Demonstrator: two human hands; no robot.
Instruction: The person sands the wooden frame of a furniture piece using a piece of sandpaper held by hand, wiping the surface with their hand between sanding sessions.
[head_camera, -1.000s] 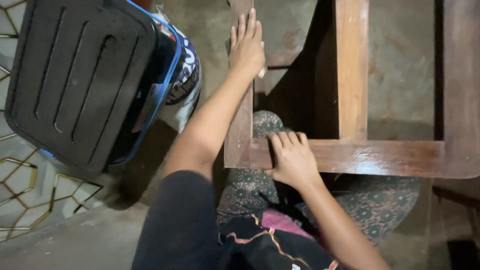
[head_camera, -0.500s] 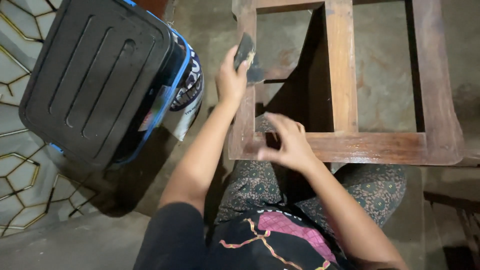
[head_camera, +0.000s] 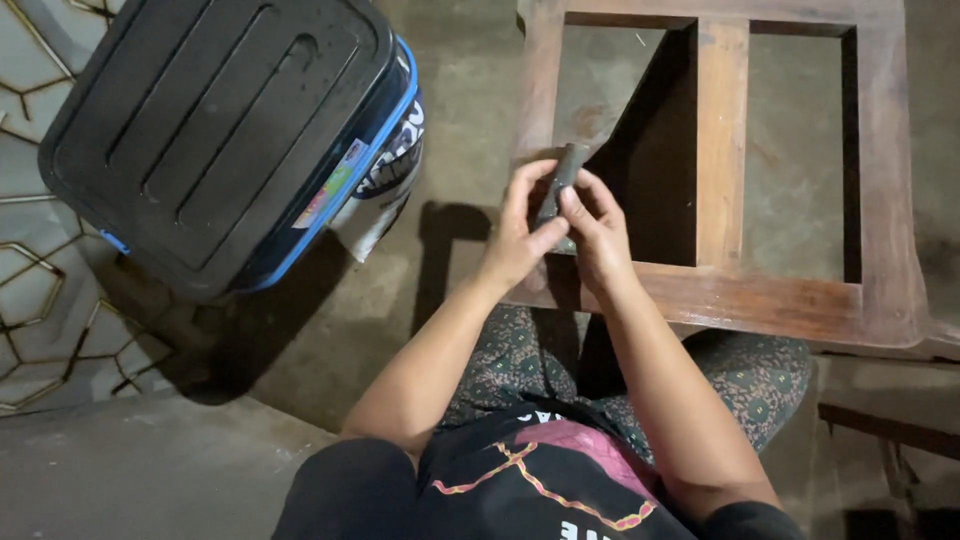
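Sandpaper (head_camera: 560, 185), a thin folded dark strip you pinch between both hands (head_camera: 565, 235) above the wooden frame (head_camera: 720, 290), looks light and floppy; grip its folded edges.

Dim concrete floor (head_camera: 470, 90); hexagon-patterned tiles (head_camera: 40, 300) at left
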